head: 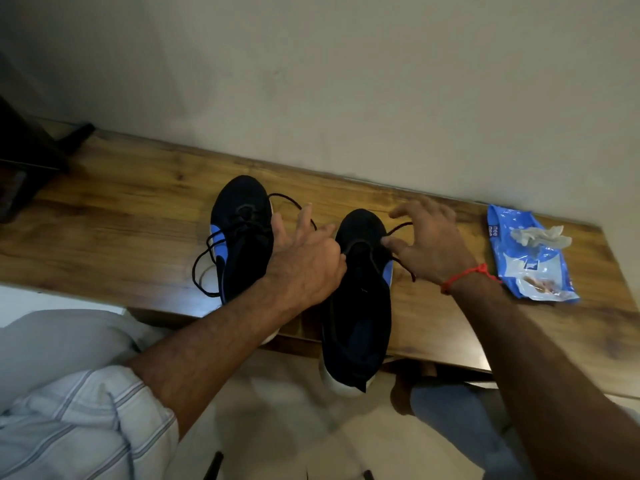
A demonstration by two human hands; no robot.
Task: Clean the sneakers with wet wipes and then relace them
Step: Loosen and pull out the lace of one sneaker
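Two black sneakers with blue side patches and white soles stand side by side on a wooden bench, toes toward the wall. The left sneaker has loose black laces trailing off its left side. The right sneaker overhangs the bench's front edge. My left hand pinches the lace at the left of this shoe's eyelets. My right hand pinches the other lace end between thumb and forefinger, its other fingers spread. A blue wet wipes pack lies at the right with a crumpled used wipe on it.
A plain wall runs right behind the bench. A dark object stands on the bench's far left end. Below the bench are a pale floor, my knees and a bare foot.
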